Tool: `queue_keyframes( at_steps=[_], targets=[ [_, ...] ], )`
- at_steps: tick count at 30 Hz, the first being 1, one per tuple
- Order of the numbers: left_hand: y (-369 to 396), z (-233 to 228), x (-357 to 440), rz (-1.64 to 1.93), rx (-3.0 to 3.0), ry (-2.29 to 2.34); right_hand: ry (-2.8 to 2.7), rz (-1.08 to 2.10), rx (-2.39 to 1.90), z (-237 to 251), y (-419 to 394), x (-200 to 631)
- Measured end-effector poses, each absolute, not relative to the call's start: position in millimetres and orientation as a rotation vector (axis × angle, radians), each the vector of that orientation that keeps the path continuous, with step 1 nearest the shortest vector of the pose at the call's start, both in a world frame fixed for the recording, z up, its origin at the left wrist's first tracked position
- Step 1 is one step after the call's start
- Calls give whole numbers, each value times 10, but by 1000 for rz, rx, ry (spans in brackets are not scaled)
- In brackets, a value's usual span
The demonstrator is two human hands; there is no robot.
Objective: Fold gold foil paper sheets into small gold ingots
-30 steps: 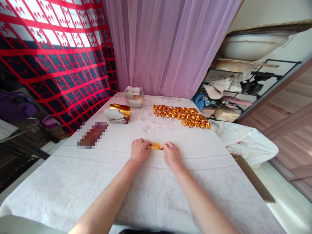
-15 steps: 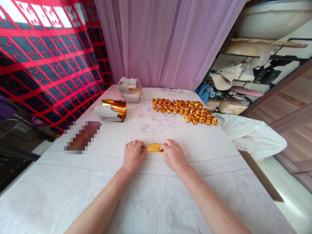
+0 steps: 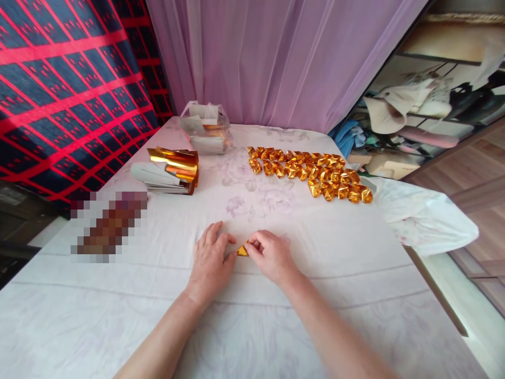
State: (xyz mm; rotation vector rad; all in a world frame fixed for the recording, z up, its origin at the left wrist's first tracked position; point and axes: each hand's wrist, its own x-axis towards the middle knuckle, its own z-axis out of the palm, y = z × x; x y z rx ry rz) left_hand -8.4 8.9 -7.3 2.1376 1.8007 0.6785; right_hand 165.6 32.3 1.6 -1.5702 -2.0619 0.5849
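A small piece of folded gold foil paper [image 3: 242, 249] lies on the cloth between my hands, its visible part roughly triangular. My right hand [image 3: 272, 256] pinches its right side between thumb and bent fingers, which hide that end. Beside its left corner rests my left hand [image 3: 209, 258], fingers spread on the cloth and thumb tip at the paper's edge. Beyond my right hand, several shiny folded gold foil pieces [image 3: 311, 171] sit in rows. To the far left stands a bent stack of gold foil sheets [image 3: 177, 163] with pale grey backs.
A clear plastic bag [image 3: 205, 129] holding more sheets stands at the back of the table, before a purple curtain [image 3: 252, 63]. A pixelated reddish-brown item [image 3: 110, 226] lies at the left. Crowded shelves [image 3: 418, 110] and a white cloth [image 3: 430, 210] flank the right side.
The gold paper has gone from a wider flat strip to a smaller triangular shape. My left fingers have spread, and my right hand has shifted slightly left. The camera view has tilted and moved closer.
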Motion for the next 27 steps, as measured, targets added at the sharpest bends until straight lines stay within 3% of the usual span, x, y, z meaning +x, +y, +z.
queue_keyframes(
  at_steps=[5,17,27],
  targets=[
    [63,-58,-54,716,2102,1858,-2118,384,-1712,44,294,1529],
    [43,-27,-38,703,2077,1860,-2095,398,-1714,22,304,1552],
    [49,-10,-45,670,2061,1836,-2169,149,-1734,-70,312,1547]
  ],
)
